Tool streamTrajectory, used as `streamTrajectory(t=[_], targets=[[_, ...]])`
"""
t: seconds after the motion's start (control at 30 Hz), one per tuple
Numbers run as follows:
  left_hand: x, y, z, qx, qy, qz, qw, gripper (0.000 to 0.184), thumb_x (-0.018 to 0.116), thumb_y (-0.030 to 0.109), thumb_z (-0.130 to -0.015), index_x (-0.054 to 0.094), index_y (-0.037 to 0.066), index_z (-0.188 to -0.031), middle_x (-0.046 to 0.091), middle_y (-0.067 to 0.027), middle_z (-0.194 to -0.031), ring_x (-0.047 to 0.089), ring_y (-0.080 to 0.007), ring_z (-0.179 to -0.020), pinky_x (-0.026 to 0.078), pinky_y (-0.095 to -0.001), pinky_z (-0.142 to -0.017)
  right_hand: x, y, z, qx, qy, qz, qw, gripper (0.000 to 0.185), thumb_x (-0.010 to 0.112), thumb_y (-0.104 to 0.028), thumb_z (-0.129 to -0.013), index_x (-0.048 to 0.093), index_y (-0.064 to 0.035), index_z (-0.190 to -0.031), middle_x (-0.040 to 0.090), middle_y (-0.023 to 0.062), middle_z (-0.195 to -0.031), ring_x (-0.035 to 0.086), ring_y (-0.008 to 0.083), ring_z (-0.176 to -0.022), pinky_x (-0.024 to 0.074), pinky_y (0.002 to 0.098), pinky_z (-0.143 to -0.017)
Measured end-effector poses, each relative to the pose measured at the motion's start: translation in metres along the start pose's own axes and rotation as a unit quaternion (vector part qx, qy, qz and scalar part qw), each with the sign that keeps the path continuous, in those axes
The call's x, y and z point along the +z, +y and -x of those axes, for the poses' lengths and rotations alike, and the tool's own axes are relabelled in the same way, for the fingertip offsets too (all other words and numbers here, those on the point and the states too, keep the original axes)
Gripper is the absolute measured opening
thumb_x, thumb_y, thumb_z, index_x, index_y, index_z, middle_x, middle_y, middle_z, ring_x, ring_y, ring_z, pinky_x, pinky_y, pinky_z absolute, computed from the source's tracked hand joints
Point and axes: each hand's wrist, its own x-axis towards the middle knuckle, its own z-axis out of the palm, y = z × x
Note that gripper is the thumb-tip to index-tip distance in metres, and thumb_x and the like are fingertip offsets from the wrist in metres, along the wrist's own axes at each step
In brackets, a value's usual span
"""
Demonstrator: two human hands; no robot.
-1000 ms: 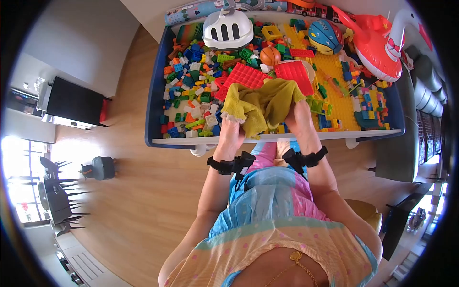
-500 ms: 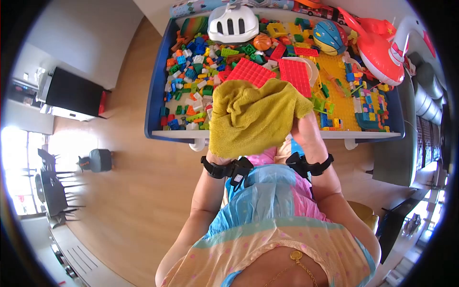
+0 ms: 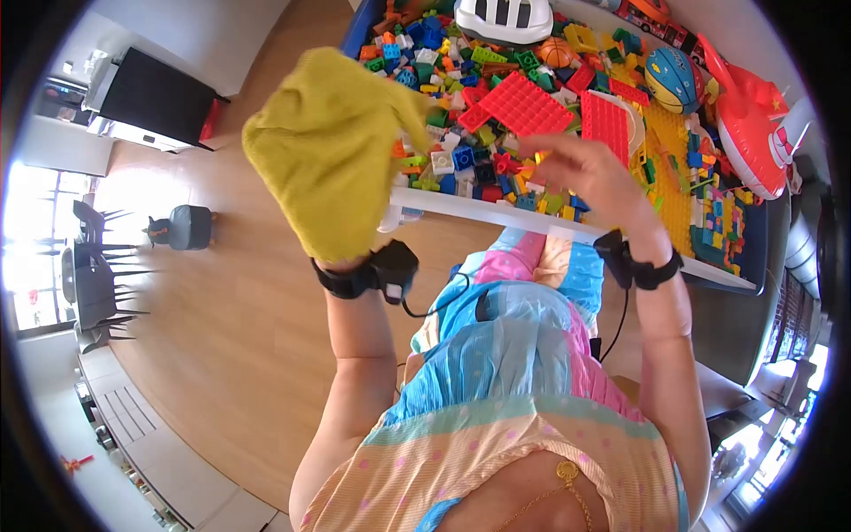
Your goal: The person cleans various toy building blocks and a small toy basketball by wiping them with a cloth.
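A yellow-green cloth [image 3: 332,146] is draped over my left hand, which it hides down to the wrist; the fingers do not show. It hangs in front of the near left part of the brick-filled table. My right hand [image 3: 589,173] is raised above the table's front edge, fingers apart, holding nothing. Beyond it lie a red brick plate [image 3: 526,104] and a second red plate [image 3: 605,129] among loose bricks.
The blue-sided table's white front edge [image 3: 496,211] runs across the view. At its back are a white helmet [image 3: 503,19], a blue and yellow ball [image 3: 674,80] and a red inflatable toy [image 3: 749,146]. Chairs stand far left.
The cloth has moved left and up with my left hand. My right hand has come off it and opened, moving right. The view has turned, so the table appears tilted and further right.
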Motion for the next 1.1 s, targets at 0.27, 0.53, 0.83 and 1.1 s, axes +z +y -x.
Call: streamTrajectory(t=[0.27,0.53,0.83,1.1], targets=[[-0.044,0.007,-0.027,-0.044,-0.078,-0.118,0.989,0.036,0.068,0.016,-0.069,0.060,0.006,-0.102,0.060,-0.0071,-0.102,0.057,-0.0178,-0.091,0.045,-0.0287,-0.077,0.011,0.007,-0.064,-0.038,-0.069,0.205,0.976,0.027,0.055,-0.009,-0.082,0.058,-0.0025,-0.108,0.062,0.0085,-0.092,0.061,0.0183,-0.081,0.0473,0.0294,-0.072],[-0.048,-0.007,0.016,-0.118,-0.020,-0.073,0.990,0.036,0.067,0.015,-0.068,0.060,0.006,-0.102,0.060,-0.0072,-0.101,0.056,-0.0201,-0.091,0.045,-0.0300,-0.076,0.066,0.072,-0.128,-0.221,-0.209,0.345,0.888,0.034,0.056,-0.005,-0.074,0.057,-0.0057,-0.109,0.055,0.0082,-0.113,0.050,0.0263,-0.105,0.0427,0.0342,-0.086],[-0.056,-0.011,0.031,-0.152,-0.009,-0.074,0.986,0.036,0.066,0.013,-0.067,0.059,0.007,-0.102,0.060,-0.0074,-0.099,0.056,-0.0226,-0.090,0.045,-0.0314,-0.075,0.103,0.070,-0.135,-0.239,-0.228,0.497,0.802,0.048,0.058,-0.015,-0.073,0.053,-0.0227,-0.120,0.037,0.0083,-0.135,0.040,0.0295,-0.116,0.0420,0.0462,-0.088],[-0.056,-0.009,0.033,-0.157,-0.012,-0.065,0.985,0.037,0.065,0.012,-0.065,0.059,0.007,-0.102,0.059,-0.0076,-0.098,0.055,-0.0248,-0.090,0.044,-0.0327,-0.074,0.071,0.101,-0.157,-0.221,-0.086,0.513,0.825,0.041,0.059,-0.016,-0.076,0.055,-0.0145,-0.116,0.049,0.0135,-0.117,0.050,0.0305,-0.103,0.0436,0.0375,-0.088]])
